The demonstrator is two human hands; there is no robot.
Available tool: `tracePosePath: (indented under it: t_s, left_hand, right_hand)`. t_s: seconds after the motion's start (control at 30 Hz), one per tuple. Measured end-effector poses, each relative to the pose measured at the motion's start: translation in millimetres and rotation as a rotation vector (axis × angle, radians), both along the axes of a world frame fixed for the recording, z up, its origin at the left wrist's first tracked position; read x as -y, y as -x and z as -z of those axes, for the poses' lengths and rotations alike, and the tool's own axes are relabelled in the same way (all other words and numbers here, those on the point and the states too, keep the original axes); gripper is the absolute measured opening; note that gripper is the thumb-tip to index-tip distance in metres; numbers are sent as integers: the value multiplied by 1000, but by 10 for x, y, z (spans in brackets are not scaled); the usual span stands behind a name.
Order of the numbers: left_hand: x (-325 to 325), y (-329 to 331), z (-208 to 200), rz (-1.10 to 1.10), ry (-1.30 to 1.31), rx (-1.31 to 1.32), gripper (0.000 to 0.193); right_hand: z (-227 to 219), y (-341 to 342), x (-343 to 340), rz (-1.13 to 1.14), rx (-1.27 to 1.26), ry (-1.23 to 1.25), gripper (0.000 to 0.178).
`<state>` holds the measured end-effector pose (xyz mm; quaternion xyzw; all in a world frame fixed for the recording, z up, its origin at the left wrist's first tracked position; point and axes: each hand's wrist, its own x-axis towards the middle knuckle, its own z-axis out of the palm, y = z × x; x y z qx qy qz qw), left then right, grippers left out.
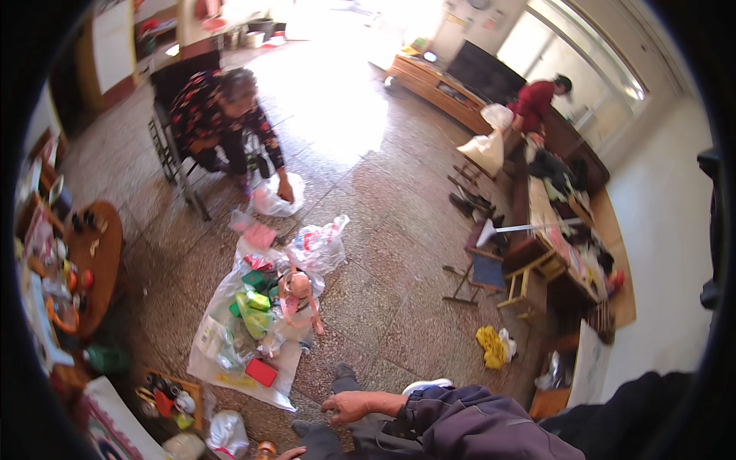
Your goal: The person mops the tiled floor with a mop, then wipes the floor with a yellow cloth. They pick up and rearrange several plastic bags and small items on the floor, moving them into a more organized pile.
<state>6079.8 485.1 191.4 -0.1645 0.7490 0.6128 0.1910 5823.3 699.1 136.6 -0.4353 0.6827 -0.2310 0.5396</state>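
My right hand [349, 407] comes in from the lower right in a dark purple-grey sleeve. It rests by my grey trouser leg, loosely bent with the fingers apart and nothing in it. Of my left hand [291, 454] only a sliver shows at the lower edge; its fingers are hidden. Ahead of them a pale plastic sheet [285, 387] lies on the floor. On it are a red box [261, 372], a green box [258, 300], a yellow-green bag [253, 322] and a pinkish doll-like figure [296, 290]. Clear plastic bags [318, 244] lie at its far end.
A person [222, 107] in a wheelchair reaches down to a white bag [277, 195]. Another person [537, 103] in red bends by a sofa at the far right. An oval wooden table [107, 253] stands left; a small folding stool [487, 272] and yellow bag [491, 346] are right.
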Motion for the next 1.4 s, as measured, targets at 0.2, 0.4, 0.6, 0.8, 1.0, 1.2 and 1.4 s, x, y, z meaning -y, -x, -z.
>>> tracePosePath:
  t_s: [0.2,0.4,0.6,0.8,1.0,1.2,1.4]
  left_hand:
    - [-335,547,-492,-93,-633,281,30]
    - [-772,1026,-823,228,-442,167,29]
    - [-1238,1370,-1180,467,-416,12,29]
    - [-1954,1486,-1719,645,-433,-116,28]
    - [-2435,1406,-1965,763,-501,-169,27]
    - [-2632,1524,-1887,966,-602,155,28]
    - [-2766,1454,-1842,1132,-571,179,34]
  right_hand:
    - [-1101,120,-307,202,332,410,48]
    - [-1952,-242,-688,9,484,623,46]
    - [-2190,-905,-1210,35,477,720,45]
    - [-2386,-1587,-2241,474,512,707,39]
    - [-2771,-1644,-3018,852,395,767,45]
    - [-2839,-1889,-3130,878,340,831,49]
    - [-2600,-2070,-3173,922,290,872,47]
